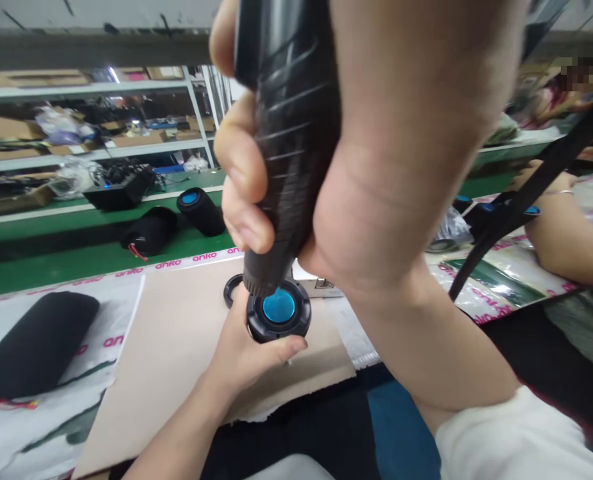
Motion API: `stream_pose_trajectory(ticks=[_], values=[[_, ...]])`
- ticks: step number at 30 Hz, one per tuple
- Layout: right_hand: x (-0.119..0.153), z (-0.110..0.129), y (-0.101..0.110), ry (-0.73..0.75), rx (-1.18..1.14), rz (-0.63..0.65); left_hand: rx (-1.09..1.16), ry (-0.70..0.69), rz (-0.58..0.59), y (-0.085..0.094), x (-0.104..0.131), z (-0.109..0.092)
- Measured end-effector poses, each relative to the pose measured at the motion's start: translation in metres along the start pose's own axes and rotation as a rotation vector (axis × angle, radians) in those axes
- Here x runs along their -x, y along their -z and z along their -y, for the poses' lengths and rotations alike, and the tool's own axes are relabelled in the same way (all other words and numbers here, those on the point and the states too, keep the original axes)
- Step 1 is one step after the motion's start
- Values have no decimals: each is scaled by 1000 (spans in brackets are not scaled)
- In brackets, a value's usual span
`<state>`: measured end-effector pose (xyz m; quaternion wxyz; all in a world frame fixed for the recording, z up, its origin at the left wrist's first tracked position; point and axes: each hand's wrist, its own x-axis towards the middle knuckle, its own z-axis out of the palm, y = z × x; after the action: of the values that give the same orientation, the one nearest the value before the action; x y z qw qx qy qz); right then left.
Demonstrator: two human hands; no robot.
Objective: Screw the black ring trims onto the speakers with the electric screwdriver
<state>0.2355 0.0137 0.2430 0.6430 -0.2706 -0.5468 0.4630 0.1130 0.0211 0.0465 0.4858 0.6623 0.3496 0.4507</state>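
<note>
My right hand (371, 220) is wrapped round a black electric screwdriver (296, 140), held upright and close to the camera. The lower end of the tool is over the rim of a round black speaker (279, 308) with a shiny blue disc in its centre. Its bit is hidden, so I cannot tell whether it touches the rim. My left hand (244, 353) grips the speaker from the left and front, thumb along the near side. Just behind that hand, a black ring (233, 291) lies on the cardboard sheet (176, 347).
A long black cylinder (36, 343) with red wires lies at left. Across the green bench are a blue-ended speaker (201, 212) and a black cylinder (149, 231). Loaded shelves (91, 90) stand behind. At right are a black cable (516, 207) and a co-worker's arm (559, 207).
</note>
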Motion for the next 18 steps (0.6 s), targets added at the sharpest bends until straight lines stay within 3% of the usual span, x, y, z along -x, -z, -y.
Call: stream_pose_trajectory(ticks=[5,10,18], values=[[-11,0,-8,-248,-138,-80,28,-16,57,-3,-1,-5],[-15,-1,-14,-301,-261,-172,34,-1,80,-2,0,-6],[-15,-7,-14,-253,-195,-60,75,-47,67,-3,1,-3]])
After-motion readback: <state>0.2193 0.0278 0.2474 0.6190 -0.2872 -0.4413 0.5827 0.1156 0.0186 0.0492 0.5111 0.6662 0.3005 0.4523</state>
